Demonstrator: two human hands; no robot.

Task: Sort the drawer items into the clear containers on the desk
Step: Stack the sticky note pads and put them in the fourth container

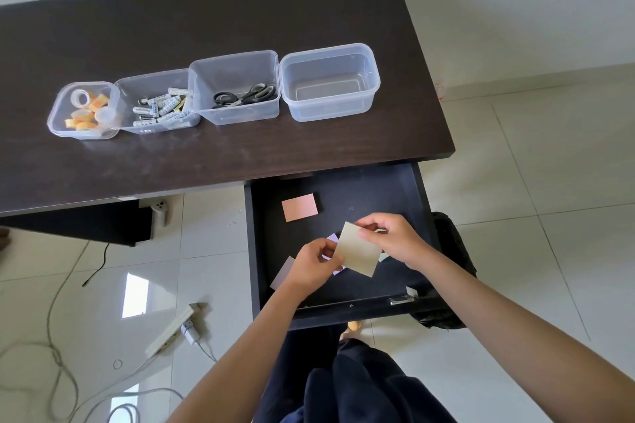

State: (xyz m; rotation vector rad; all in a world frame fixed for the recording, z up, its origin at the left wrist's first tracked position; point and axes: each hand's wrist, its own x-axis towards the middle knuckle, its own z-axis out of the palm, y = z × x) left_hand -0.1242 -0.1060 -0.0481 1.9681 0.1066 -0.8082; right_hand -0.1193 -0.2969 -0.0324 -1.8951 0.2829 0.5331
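A power strip (170, 331) and cables (58, 359) lie on the tiled floor (515, 182), perhaps plugged.

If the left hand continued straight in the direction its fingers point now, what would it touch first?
Probably the beige square paper note that the left hand and right hand already pinch. Beyond it lies only the open dark drawer's floor, though depth is unclear.

Beige note pad (359, 248) tilted above open drawer (378, 189)
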